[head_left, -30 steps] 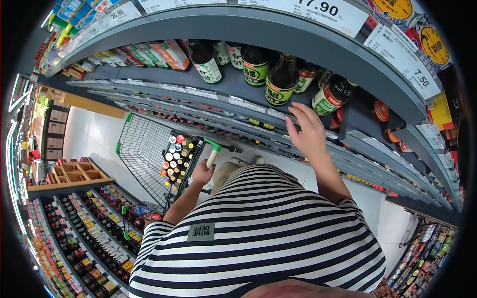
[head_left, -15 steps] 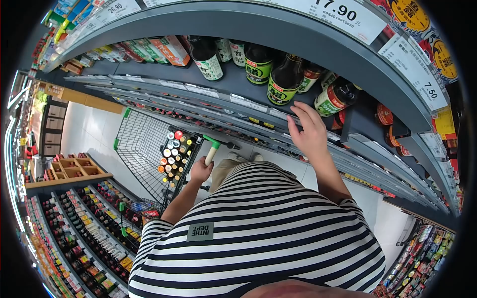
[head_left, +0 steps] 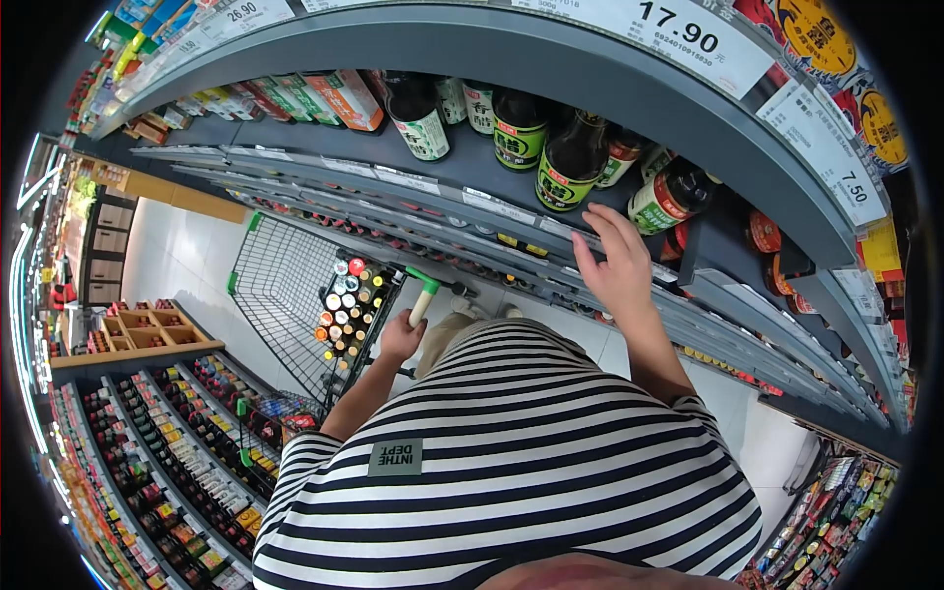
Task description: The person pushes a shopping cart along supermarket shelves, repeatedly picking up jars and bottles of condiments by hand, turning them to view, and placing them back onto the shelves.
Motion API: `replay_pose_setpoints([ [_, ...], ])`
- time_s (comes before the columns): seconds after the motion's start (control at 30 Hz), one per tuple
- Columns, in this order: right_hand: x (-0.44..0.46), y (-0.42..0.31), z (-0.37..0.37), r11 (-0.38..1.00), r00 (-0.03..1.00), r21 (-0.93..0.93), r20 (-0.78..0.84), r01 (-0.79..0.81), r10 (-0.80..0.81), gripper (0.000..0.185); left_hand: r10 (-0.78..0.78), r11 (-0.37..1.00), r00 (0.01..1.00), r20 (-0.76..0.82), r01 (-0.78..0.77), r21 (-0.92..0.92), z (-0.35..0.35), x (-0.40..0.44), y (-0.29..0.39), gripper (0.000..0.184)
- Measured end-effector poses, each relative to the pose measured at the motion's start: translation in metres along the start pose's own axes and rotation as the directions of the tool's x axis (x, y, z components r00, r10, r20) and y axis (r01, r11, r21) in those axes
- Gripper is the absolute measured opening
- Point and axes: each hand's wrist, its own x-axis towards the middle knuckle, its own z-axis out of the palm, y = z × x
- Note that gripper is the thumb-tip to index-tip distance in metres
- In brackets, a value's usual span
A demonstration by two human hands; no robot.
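Observation:
My left hand (head_left: pixel 402 335) is wrapped round the pale handle (head_left: pixel 422 304) of a wire shopping cart (head_left: pixel 280 280). Several bottles (head_left: pixel 346 313) with mostly white, black and yellow caps stand inside that cart. My right hand (head_left: pixel 614 257), fingers apart and holding nothing, is at the front edge of a grey shelf (head_left: pixel 393 169). Just beyond its fingertips stands a dark bottle with a yellow-green label (head_left: pixel 564 177). To the right of that, a dark bottle with a red and green label (head_left: pixel 671 197) leans at a slant in the view.
More dark bottles (head_left: pixel 417 123) and cartons (head_left: pixel 339 97) line the shelf. Price tags (head_left: pixel 693 37) run along the upper shelf edge. At lower left are stocked shelves (head_left: pixel 162 467) and a wooden divided display (head_left: pixel 147 332). Packaged goods (head_left: pixel 836 511) fill the lower right.
Over the last second the view has shifted slightly, with the shelf bottles a little further right in it. Both hands keep nearly the same pose.

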Motion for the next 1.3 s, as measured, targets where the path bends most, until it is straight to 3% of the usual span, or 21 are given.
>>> replay_pose_setpoints([
  [0.43,0.001,-0.003,0.0,1.0,1.0,-0.029,-0.011,-0.007,0.007,0.03,-0.015,0.998,1.0,0.013,0.015,-0.053,-0.007,0.004,0.0,0.039],
  [0.67,0.002,-0.004,0.002,0.999,0.998,0.045,-0.069,-0.01,0.013,0.025,-0.029,0.997,0.999,0.017,0.03,-0.066,-0.007,0.009,-0.01,0.043],
  [0.8,0.004,-0.014,0.004,0.994,0.992,0.102,-0.121,0.037,-0.025,0.023,0.0,0.998,1.0,0.0,0.0,-0.063,-0.012,0.013,-0.014,0.045],
  [0.87,0.008,-0.024,0.006,0.976,0.979,0.166,-0.171,0.141,-0.112,0.021,0.006,0.998,1.0,0.003,-0.006,-0.064,-0.015,0.014,-0.017,0.046],
  [1.2,0.032,-0.076,0.058,0.954,0.987,0.26,-0.088,0.152,-0.133,0.022,0.017,0.997,1.0,0.019,-0.015,-0.074,-0.042,0.032,-0.044,0.049],
  [1.3,0.042,-0.086,0.069,0.968,0.986,0.195,-0.073,0.16,-0.149,0.028,0.009,0.998,0.998,0.056,-0.005,-0.069,-0.055,0.037,-0.055,0.053],
])
